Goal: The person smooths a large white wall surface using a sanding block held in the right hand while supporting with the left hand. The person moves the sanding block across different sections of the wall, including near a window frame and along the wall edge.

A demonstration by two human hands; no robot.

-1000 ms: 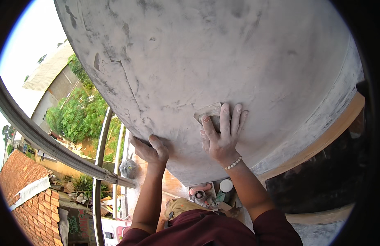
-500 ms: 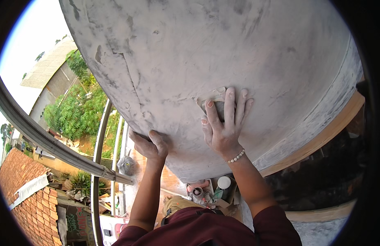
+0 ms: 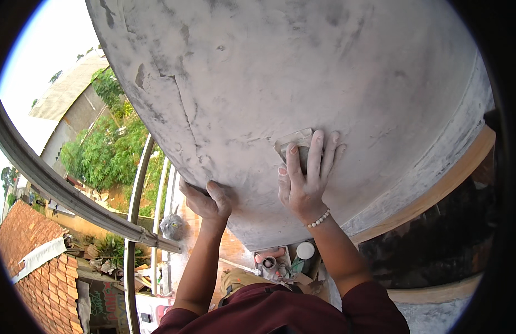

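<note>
A large curved grey-white panel (image 3: 241,78), smeared with filler and dust, fills the middle of the view. My right hand (image 3: 309,183), dusted white and wearing a beaded bracelet (image 3: 319,217), presses a folded piece of sandpaper (image 3: 294,139) flat on its surface. The fingers lie over the sheet, the thumb side at its lower left. At the panel's lower left edge is my left hand (image 3: 210,205), thumb against the face and fingers at the rim; their far ends are partly hidden.
A metal rail (image 3: 63,186) and upright posts run along the left, with tiled roofs (image 3: 46,278) and greenery beyond. Below the panel, a tray (image 3: 272,250) of pots and tools stands beside a white-lidded container (image 3: 305,250). A grey bundle (image 3: 171,226) lies near the rail.
My right hand and the sandpaper have slid a little down and to the right along the panel. My left hand stays at the edge. The view has shifted slightly.
</note>
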